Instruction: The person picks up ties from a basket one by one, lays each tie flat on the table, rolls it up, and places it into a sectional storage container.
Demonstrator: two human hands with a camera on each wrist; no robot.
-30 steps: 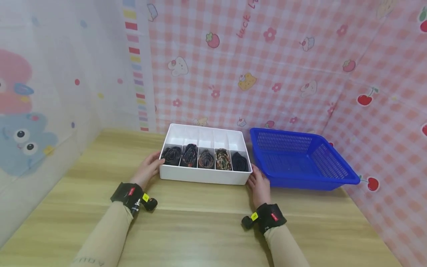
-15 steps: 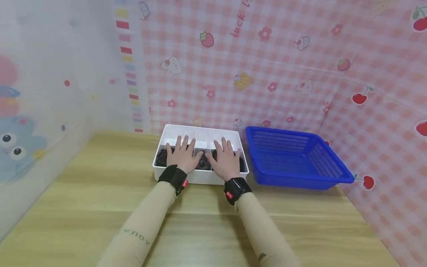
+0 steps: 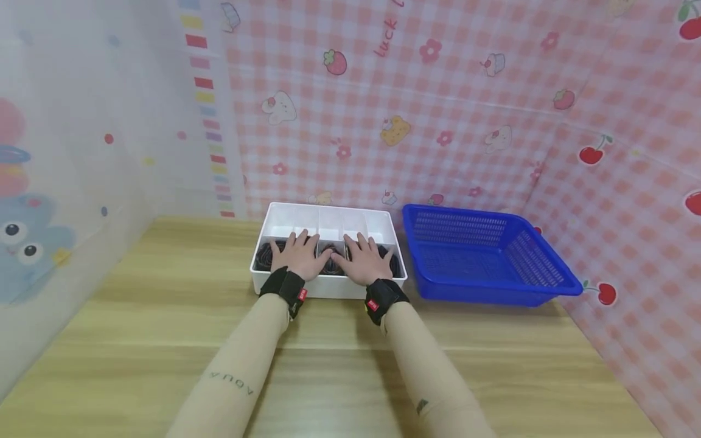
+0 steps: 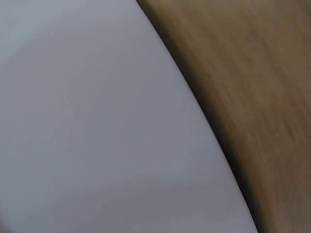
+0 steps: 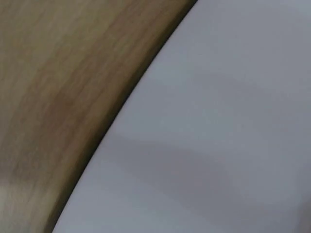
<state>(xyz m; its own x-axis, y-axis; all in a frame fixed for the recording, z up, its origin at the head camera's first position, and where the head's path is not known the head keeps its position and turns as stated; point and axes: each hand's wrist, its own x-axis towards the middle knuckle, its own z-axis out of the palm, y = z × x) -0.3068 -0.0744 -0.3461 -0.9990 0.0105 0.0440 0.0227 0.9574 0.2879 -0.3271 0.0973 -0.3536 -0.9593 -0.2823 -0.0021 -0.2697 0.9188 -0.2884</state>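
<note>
Both hands lie flat, fingers spread, on the rolled items, probably belts or ties, in the white divided box [image 3: 328,291]: left hand [image 3: 296,260], right hand [image 3: 366,263]. Pressing evenly should keep the rolls seated. One box sits on the wooden table [image 3: 339,359], one blue basket [image 3: 487,258] beside it; about five rolls.

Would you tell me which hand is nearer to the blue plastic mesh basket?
Right. The right hand rests on the white divided box beside the blue plastic mesh basket; the left hand lies farther away.
</note>
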